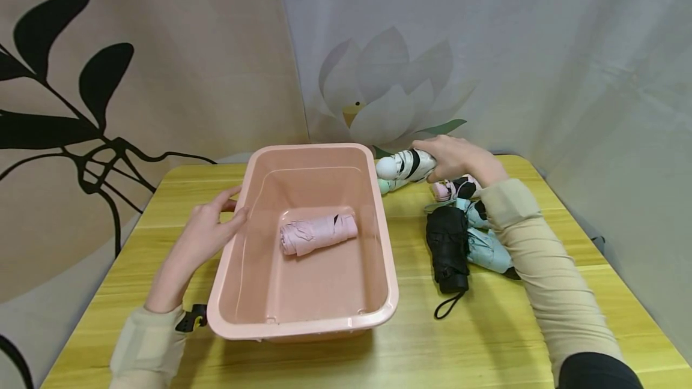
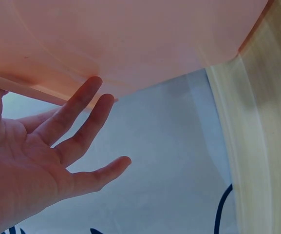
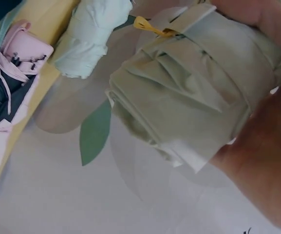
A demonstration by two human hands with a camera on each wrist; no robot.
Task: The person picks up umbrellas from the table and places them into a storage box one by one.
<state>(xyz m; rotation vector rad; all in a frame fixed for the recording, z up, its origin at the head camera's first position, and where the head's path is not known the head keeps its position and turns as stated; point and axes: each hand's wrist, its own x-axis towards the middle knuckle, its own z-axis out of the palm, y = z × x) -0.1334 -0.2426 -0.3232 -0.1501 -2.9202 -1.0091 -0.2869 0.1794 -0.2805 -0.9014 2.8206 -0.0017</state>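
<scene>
My right hand (image 1: 456, 158) grips a white folded umbrella (image 1: 408, 165) with black marks and a round white end, raised beside the basin's far right corner. The right wrist view shows its pleated cloth (image 3: 179, 92) and a small yellow loop. My left hand (image 1: 208, 230) holds the left rim of a pink plastic basin (image 1: 386, 269), its thumb over the rim. In the left wrist view, the fingers (image 2: 84, 131) spread along the outer wall, and the thumb tip is hidden. A pale pink folded umbrella (image 1: 319, 234) lies in the basin.
Right of the basin lie a black folded umbrella (image 1: 447, 248) with a wrist loop, a light blue one (image 1: 489, 250) and a pink-and-black one (image 1: 443, 190). A mint green umbrella (image 1: 385, 186) lies below the white one. A printed curtain (image 1: 216, 65) hangs behind the wooden table (image 1: 421, 347).
</scene>
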